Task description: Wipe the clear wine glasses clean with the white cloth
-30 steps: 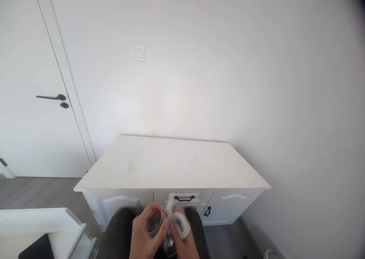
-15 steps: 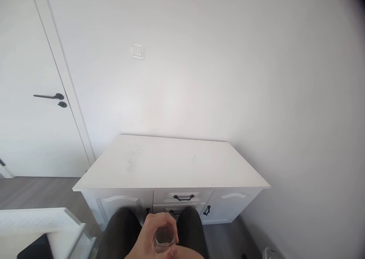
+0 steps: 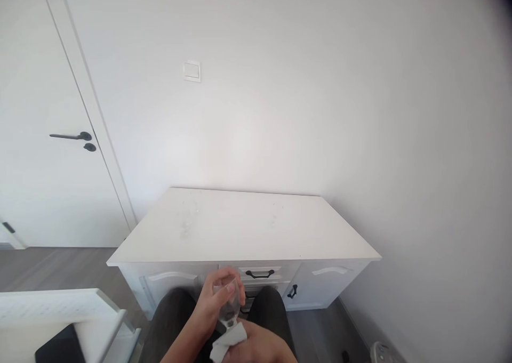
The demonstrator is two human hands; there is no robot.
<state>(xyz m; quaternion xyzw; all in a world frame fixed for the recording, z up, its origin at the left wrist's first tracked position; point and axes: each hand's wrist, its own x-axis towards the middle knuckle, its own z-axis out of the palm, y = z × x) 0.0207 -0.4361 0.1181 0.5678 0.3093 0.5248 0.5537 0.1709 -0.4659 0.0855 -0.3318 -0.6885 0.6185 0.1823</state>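
My left hand (image 3: 208, 301) is wrapped round the bowl of a clear stemmed glass (image 3: 230, 311), with the thumb across its side. The glass is tilted, its rim end up by the left fingers and its narrow end down by my right hand (image 3: 262, 346). Between the right fingers is a white tissue or cloth (image 3: 229, 341), pressed around the lower end of the glass. That cover hides the foot of the glass. Both hands are above my lap, between the knees.
A white cabinet (image 3: 248, 230) with dark handles stands right in front of my knees, against the wall. At lower left is white furniture (image 3: 52, 304) with a black object (image 3: 60, 346) on it. A white door (image 3: 52, 192) is at left, and a pale device (image 3: 382, 352) at lower right.
The glass has tipped over from upright, where its round mouth faced me. My left hand has risen slightly and turned. The right hand and the white tissue or cloth have come into fuller view.
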